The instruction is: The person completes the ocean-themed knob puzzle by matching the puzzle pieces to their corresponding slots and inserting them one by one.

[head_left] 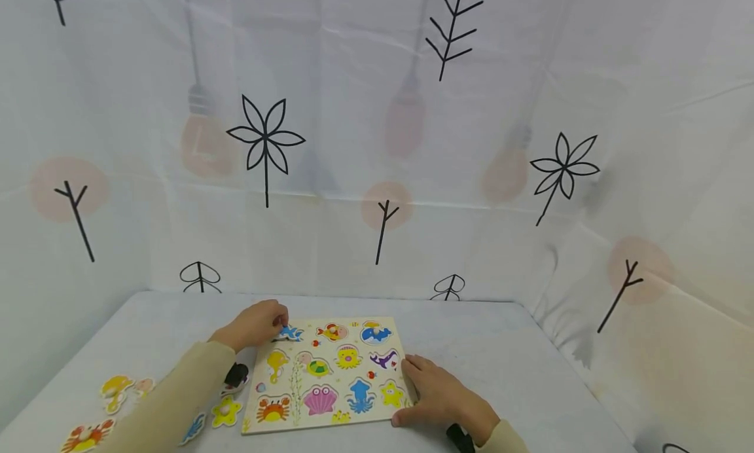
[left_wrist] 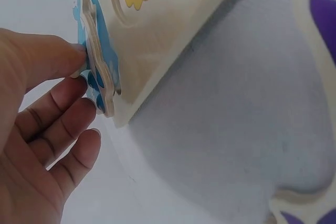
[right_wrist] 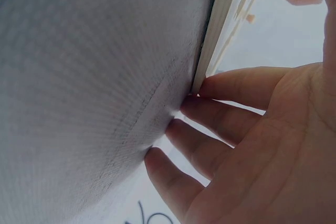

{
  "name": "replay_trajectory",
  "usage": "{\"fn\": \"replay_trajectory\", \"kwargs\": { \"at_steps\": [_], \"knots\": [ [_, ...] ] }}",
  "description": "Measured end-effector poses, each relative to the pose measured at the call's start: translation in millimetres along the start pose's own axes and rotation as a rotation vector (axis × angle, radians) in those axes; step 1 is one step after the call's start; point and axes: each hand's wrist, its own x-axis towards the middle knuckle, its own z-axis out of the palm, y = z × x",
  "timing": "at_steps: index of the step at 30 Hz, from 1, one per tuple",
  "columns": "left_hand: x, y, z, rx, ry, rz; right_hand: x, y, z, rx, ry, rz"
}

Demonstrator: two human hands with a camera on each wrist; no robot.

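Observation:
In the head view, my left hand (head_left: 254, 325) is at the upper left corner of a pale wooden puzzle board (head_left: 353, 340) with sea-animal pictures. Thumb and fingers pinch a blue puzzle piece (left_wrist: 95, 51), seen nearly edge-on in the left wrist view. That piece stands tilted against the board face, over a blue picture; its full shape is hidden. My right hand (head_left: 438, 395) rests at the board's right edge, fingers extended. In the right wrist view its fingertips touch the cloth, and the index finger meets the board's side.
Loose pieces lie left of the board: a yellow star (head_left: 226, 411), a red crab (head_left: 87, 436), a yellow seahorse (head_left: 116, 387) and a blue piece (head_left: 194, 428) partly under the left sleeve. A purple piece (left_wrist: 326, 11) shows in the left wrist view. Printed white cloth (head_left: 330, 243) hangs behind the table.

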Motion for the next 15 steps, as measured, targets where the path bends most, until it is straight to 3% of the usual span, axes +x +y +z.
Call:
{"fn": "replay_trajectory", "kwargs": {
  "at_steps": [15],
  "knots": [
    [5.3, 7.3, 6.7, -0.020, -0.024, -0.024, -2.3, -1.1, -1.4, -0.012, 0.005, -0.012]
  ]
}}
